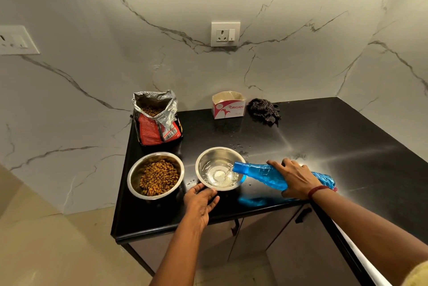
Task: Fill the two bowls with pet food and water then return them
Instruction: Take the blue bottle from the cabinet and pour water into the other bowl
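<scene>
Two steel bowls on the black counter (324,137) — kibble bowl (155,175) full, water bowl (220,168) filling. Right hand (294,179) grips the tipped bottle (261,175); left hand (201,200), half-open, steadies the rim — pour slowly, low.

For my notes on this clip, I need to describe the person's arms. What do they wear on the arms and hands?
Both forearms are bare, and both hands are bare too, with no gloves or rings that I can see. The right hand has a red thread band around the wrist. A bit of yellowish sleeve shows at the lower right corner. The left hand and its wrist carry nothing.
</scene>
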